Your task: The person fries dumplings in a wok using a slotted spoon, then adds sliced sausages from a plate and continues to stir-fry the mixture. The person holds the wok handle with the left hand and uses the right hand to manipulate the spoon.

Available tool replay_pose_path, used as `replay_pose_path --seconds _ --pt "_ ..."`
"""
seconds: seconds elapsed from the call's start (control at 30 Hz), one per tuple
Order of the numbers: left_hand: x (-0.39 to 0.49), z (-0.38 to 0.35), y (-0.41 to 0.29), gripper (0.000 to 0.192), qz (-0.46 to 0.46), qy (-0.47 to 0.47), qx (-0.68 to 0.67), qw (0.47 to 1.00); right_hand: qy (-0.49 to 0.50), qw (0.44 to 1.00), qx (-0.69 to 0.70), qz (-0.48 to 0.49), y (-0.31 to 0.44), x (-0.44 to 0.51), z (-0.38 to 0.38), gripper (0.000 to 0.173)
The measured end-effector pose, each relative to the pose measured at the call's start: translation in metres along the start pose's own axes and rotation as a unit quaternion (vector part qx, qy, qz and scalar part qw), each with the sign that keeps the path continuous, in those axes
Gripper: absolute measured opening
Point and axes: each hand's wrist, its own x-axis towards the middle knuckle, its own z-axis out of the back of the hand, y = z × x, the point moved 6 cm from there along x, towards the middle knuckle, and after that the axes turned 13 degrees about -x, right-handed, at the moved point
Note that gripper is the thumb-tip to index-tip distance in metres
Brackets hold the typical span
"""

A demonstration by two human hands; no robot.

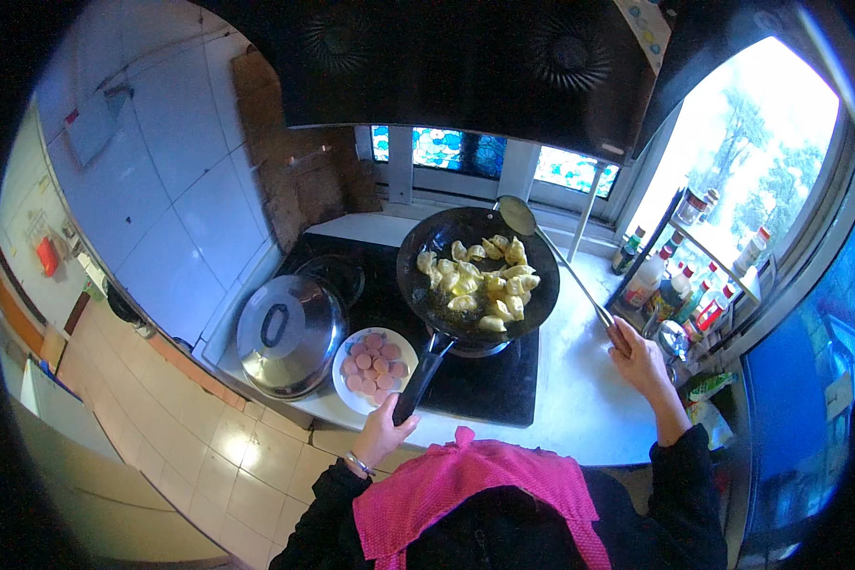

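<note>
My left hand [382,432] grips the black handle [422,381] of a dark wok [427,303], which sits over the right burner of a black gas hob [495,392]. Several dumplings [462,273] lie in the wok, pale yellow and glossy, some clustered together. In my right hand [640,362] is the wooden grip of a long metal cooking ladle [574,273]. The round head of this ladle [516,215] is at the wok's far right rim; whether it touches the rim I cannot tell. Beside my left hand is a white plate [342,390] of round pink sausage slices [372,365].
A domed metal lid [290,349] lies left of the plate. Bottles [672,291] crowd a rack [719,260] by the window at right. Above hangs a dark range hood [456,64]. The white counter [588,406] extends right of the hob.
</note>
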Motion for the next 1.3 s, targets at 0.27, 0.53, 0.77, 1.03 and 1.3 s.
replay_pose_path --seconds 0.27,0.53,0.77,1.03,1.3 --pt "-0.004 -0.002 0.001 0.043 -0.008 -0.020 0.031 0.999 0.028 0.998 0.028 0.044 -0.022 0.041 0.005 0.045" --pt "-0.005 -0.002 -0.002 0.043 0.026 -0.026 0.038 0.999 0.263 0.949 0.171 -0.036 -0.034 0.066 0.002 0.023" --pt "-0.005 -0.007 0.003 0.044 0.024 -0.013 0.026 0.999 0.311 0.935 0.166 -0.040 -0.048 0.084 -0.009 0.035" --pt "-0.005 -0.001 0.000 0.045 -0.017 -0.038 0.042 0.998 0.292 0.948 0.122 0.042 -0.044 0.089 0.029 0.041" --pt "-0.003 -0.006 0.003 0.045 0.006 -0.011 0.001 1.000 0.324 0.927 0.180 -0.054 -0.048 0.097 0.007 0.035"
